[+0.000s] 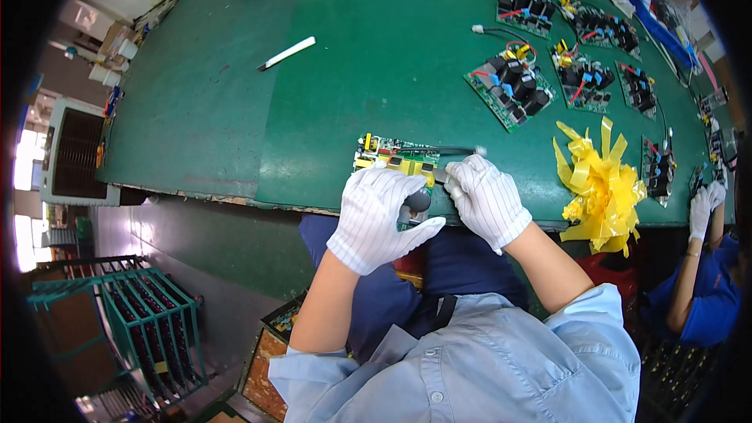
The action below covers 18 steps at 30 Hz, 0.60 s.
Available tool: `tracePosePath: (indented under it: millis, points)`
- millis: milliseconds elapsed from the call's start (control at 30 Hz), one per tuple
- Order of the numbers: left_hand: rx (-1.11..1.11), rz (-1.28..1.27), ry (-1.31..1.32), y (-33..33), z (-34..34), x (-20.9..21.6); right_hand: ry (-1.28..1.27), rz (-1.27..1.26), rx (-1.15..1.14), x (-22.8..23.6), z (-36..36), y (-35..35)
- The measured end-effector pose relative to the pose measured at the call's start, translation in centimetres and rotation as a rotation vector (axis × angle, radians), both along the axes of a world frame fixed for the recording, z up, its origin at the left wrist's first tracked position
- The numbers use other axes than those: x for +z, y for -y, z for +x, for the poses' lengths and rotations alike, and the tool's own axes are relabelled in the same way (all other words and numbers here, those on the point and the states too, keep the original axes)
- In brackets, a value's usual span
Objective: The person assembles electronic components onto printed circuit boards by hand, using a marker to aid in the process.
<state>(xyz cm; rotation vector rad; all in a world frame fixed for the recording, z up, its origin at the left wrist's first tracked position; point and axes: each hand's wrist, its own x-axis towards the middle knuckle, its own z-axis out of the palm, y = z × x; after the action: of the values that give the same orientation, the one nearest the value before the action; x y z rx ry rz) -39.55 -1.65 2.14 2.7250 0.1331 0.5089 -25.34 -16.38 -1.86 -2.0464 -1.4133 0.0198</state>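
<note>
A green circuit board (pixel 373 144) with strips of yellow tape lies at the table's front edge, partly covered by my hands. My left hand (pixel 374 215), in a white striped glove, grips its left side, thumb and fingers around a dark round component (pixel 417 201). At the board's right edge my gloved right hand (pixel 487 198) has its fingers pinched together. A small greyish sliver shows at those fingertips, too hidden to name. A black cable (pixel 442 150) with a pale connector runs across the board's far side.
Several populated boards (pixel 513 88) lie at the right of the green table (pixel 204 110). A heap of yellow tape strips (pixel 601 188) sits at the front edge. A white-handled tool (pixel 290 52) lies farther back. Another person's gloved hands (pixel 705 207) work at far right.
</note>
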Motion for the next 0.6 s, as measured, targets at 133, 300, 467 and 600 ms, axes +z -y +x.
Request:
tracePosePath:
  millis: [133,300,467,600]
  points:
    - [-0.016,-0.062,0.037,-0.3,0.4,-0.4,0.008,0.006,-0.013,0.0,-1.0,1.2]
    - [-0.013,0.020,-0.011,-0.6,0.8,-0.6,0.096,0.022,-0.056,0.2,-2.0,1.3]
    - [-0.006,0.076,-0.056,-0.3,0.7,-0.3,0.043,-0.140,-0.045,0.5,-2.7,1.3]
    - [0.001,0.083,-0.031,-0.3,0.6,-0.6,0.083,-0.180,-0.048,1.0,-3.1,1.4]
